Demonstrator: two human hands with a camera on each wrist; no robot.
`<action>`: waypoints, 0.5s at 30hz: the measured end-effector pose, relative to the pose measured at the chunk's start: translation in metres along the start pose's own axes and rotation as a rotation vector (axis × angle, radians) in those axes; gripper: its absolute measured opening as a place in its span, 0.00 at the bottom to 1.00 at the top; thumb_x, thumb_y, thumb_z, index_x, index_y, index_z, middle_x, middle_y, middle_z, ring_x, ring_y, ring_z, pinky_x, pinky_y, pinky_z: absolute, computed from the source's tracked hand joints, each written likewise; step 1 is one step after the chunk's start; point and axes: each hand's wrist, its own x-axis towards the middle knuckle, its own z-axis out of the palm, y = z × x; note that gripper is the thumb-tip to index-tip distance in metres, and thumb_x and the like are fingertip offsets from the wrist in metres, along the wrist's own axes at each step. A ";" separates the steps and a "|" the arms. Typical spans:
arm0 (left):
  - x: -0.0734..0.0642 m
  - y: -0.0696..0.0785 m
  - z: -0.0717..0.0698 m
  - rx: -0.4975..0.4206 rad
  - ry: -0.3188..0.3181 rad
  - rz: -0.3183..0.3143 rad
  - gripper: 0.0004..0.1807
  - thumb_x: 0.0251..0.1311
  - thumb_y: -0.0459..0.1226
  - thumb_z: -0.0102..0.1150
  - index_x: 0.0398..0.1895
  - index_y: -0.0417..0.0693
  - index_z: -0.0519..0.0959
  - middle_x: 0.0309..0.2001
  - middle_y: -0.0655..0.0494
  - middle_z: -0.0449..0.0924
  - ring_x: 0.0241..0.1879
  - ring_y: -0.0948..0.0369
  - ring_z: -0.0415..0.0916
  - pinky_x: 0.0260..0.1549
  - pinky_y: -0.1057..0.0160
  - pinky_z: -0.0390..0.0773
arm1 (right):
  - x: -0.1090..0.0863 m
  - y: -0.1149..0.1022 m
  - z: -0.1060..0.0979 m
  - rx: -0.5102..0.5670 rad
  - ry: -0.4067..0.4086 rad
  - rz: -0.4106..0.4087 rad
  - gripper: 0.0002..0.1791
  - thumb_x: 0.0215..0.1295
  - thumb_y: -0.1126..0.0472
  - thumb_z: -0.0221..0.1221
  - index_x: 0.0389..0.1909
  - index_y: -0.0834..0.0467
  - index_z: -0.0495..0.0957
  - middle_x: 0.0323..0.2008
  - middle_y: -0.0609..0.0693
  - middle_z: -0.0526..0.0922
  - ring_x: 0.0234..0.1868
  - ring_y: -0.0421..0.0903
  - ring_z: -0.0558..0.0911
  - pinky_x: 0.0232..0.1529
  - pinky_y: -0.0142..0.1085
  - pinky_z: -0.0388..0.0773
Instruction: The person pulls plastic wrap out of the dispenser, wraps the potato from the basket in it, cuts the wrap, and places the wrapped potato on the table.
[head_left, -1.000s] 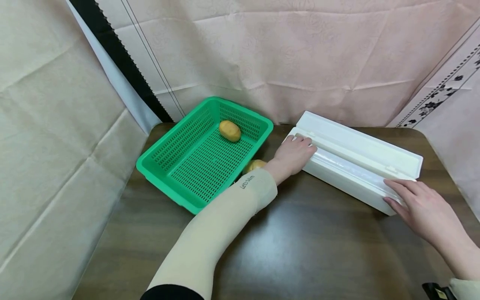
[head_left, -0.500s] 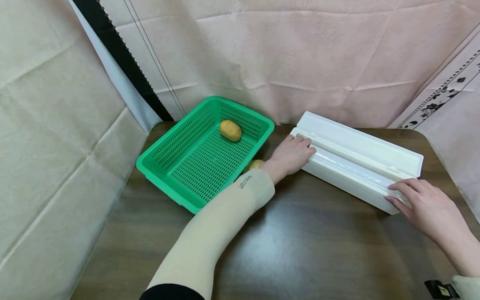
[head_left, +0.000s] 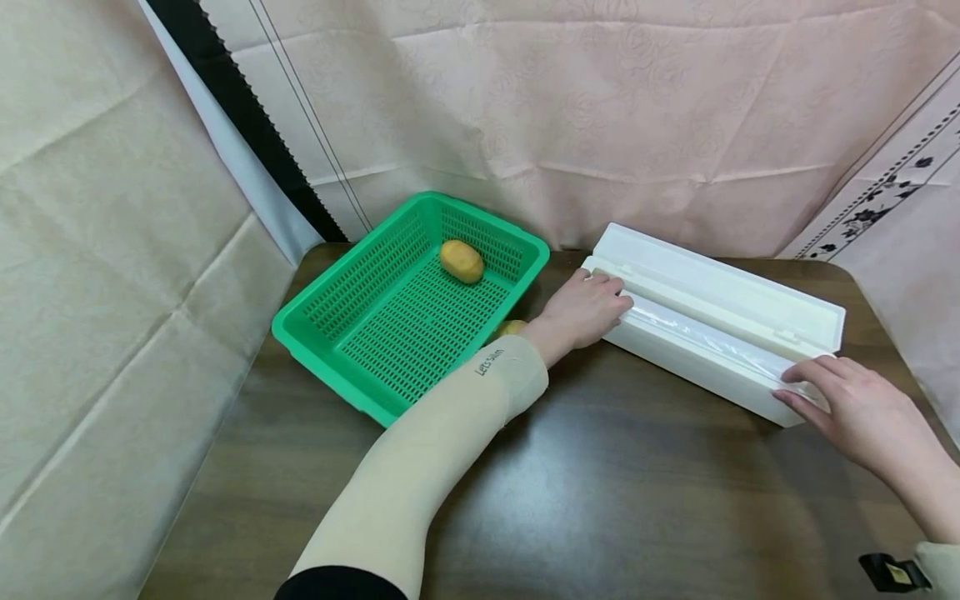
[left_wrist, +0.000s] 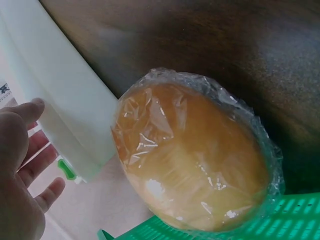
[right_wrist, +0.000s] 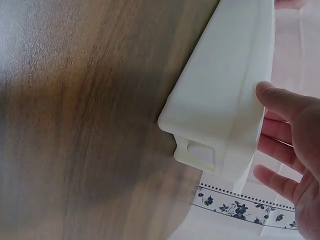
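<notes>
A long white cling film dispenser [head_left: 697,358] lies on the table with its lid [head_left: 720,279] raised and a roll of clear film [head_left: 686,329] showing inside. My left hand [head_left: 585,307] holds its left end, thumb on the front edge and fingers curled over the top. At the other end my right hand [head_left: 862,408] rests its thumb on the front edge, fingers loosely bent over the film with a gap to the thumb. Some fingertips are hidden by the box. A potato wrapped in cling film [left_wrist: 190,155] sits below my left wrist, mostly covered in the head view.
A green perforated basket [head_left: 341,379] stands left of the dispenser with one potato [head_left: 461,262] inside; whether that one is wrapped I cannot tell. The brown table [head_left: 600,500] ends at a pink cloth backdrop [head_left: 600,125]. Another cloth hangs at the left.
My right hand has shifted slightly to the right along the dispenser, and its front corner has moved a little too. My left hand stays at its end. The film surface looks more wrinkled.
</notes>
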 end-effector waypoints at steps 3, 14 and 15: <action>0.000 0.001 0.000 0.005 -0.004 -0.003 0.13 0.82 0.46 0.54 0.61 0.65 0.83 0.57 0.62 0.80 0.63 0.59 0.76 0.66 0.53 0.70 | -0.001 0.001 0.000 -0.002 -0.021 0.017 0.33 0.78 0.31 0.52 0.35 0.59 0.82 0.33 0.60 0.86 0.34 0.67 0.84 0.37 0.63 0.76; 0.001 -0.001 -0.003 -0.008 -0.003 0.000 0.13 0.80 0.47 0.53 0.60 0.63 0.82 0.56 0.63 0.80 0.62 0.59 0.77 0.65 0.53 0.69 | -0.001 0.000 -0.001 -0.015 -0.064 0.103 0.15 0.73 0.51 0.69 0.36 0.60 0.82 0.34 0.60 0.86 0.37 0.65 0.84 0.39 0.59 0.74; 0.001 -0.001 -0.003 -0.015 -0.002 -0.001 0.13 0.80 0.47 0.52 0.59 0.63 0.83 0.55 0.63 0.80 0.61 0.59 0.77 0.65 0.53 0.69 | 0.000 -0.001 -0.001 -0.012 -0.080 0.122 0.12 0.71 0.55 0.70 0.37 0.60 0.83 0.35 0.61 0.86 0.39 0.66 0.84 0.41 0.60 0.74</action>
